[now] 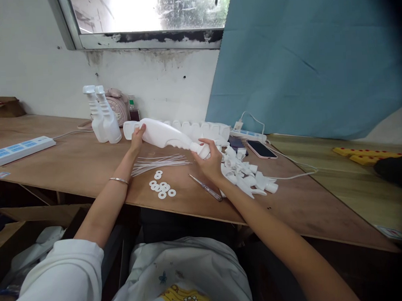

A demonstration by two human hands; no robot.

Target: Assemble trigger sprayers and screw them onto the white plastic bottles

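Observation:
A white plastic spray bottle point(167, 133) is held tilted above the table, its neck end low on the right. My left hand point(138, 137) grips its base end with closed fingers. Around the white cap at the neck, my right hand point(208, 159) is closed. Under the bottle lie thin white tubes point(160, 164) and several flat white ring washers point(162, 186). A screwdriver with a clear handle point(205, 187) lies below my right hand. Beside that hand is a heap of white trigger spray heads point(245, 170).
Two white bottles point(102, 115) stand at the back left, near a pink bag point(117, 105). More white bottles point(213, 131) lie in a row behind. A phone point(261, 149), cables and power strips point(21, 149) rest on the table point(71, 165). An open carton point(30, 215) sits below left.

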